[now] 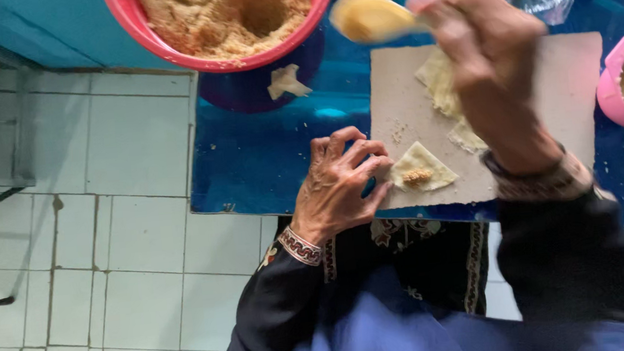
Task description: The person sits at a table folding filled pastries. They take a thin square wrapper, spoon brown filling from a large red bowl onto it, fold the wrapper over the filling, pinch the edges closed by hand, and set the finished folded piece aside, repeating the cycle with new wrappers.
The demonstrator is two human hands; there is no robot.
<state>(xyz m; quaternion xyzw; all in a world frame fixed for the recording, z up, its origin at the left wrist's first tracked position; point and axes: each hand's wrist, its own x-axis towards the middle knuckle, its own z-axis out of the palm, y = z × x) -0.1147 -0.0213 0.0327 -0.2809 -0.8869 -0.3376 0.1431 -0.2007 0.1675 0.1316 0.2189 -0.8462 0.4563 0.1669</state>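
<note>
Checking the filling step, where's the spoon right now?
The spoon is in the right hand, raised above the board, beside the red bowl.

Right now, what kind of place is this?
Probably a home or small food-making spot: a red bowl of crumbly filling, thin dough wrappers on a board, a spoon in the right hand, white tiled floor.

Bare board (546,95) (bowls (164,38) flanking)
</note>
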